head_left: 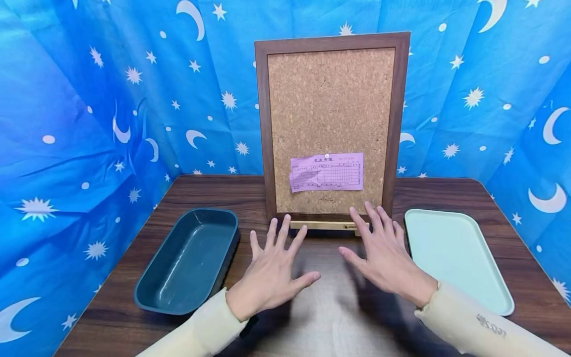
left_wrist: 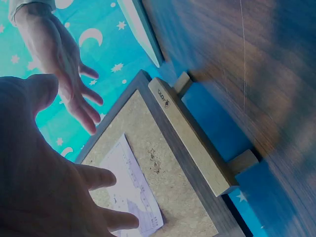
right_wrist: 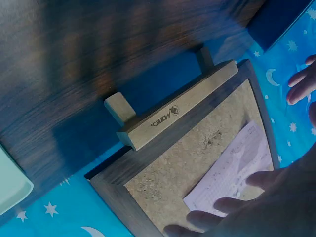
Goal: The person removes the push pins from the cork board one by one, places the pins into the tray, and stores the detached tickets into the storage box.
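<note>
Both hands hover over the table in front of a framed cork board (head_left: 330,109). My left hand (head_left: 272,270) has its fingers spread and holds nothing. To its right, my right hand (head_left: 385,258) is likewise spread, with nothing in it. A pink printed form (head_left: 327,173) hangs low on the cork, fixed by a white pushpin (head_left: 327,156) near its top edge. The board leans upright on a wooden easel stand (right_wrist: 177,108), whose front ledge shows in both wrist views.
On the left stands a dark teal tray (head_left: 229,238) with deep walls. A shallow mint-green tray (head_left: 455,253) lies on the right, partly behind the right forearm. Blue cloth (head_left: 134,99) with moons and stars surrounds the wooden table (head_left: 321,327).
</note>
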Demonstrator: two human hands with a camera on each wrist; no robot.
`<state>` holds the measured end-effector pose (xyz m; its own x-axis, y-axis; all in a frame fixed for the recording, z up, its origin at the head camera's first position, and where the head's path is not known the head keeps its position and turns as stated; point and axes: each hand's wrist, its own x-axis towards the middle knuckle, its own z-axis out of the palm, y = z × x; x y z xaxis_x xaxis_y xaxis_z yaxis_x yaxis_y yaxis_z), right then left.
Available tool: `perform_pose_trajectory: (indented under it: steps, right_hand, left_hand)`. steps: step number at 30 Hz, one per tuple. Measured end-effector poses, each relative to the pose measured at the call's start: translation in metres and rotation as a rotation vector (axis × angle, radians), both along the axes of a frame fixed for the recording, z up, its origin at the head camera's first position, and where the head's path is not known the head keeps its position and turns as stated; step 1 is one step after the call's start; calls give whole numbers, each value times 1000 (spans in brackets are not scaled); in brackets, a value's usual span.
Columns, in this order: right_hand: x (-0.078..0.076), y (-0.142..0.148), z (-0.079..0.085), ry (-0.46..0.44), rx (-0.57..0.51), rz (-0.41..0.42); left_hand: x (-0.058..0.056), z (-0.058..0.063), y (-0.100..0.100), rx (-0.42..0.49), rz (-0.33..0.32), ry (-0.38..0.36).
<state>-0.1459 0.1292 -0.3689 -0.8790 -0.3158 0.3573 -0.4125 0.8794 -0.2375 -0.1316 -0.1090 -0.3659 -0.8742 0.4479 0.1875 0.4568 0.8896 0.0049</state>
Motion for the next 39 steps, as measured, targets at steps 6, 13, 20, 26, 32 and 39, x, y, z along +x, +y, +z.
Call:
perform_pose_trajectory:
  steps: [6, 13, 20, 26, 32, 39]
  right_hand:
    - [-9, -3, 3, -12, -66, 28]
    - [-23, -8, 8, 9, -85, 29]
    - [-40, -14, 15, 70, -144, 43]
    - [-56, -19, 22, 137, -203, 56]
    - [-70, -16, 30, 173, -293, 26]
    - [-86, -22, 43, 117, -318, 12]
  left_hand:
    - [-9, 1, 3, -23, 5, -15]
    - [-23, 7, 6, -3, -2, 94]
    - [-41, 17, 8, 112, -11, 169]
    - [-59, 24, 5, 182, 27, 207]
    - [-79, 28, 4, 273, 81, 207]
    - [-102, 24, 6, 380, 150, 196]
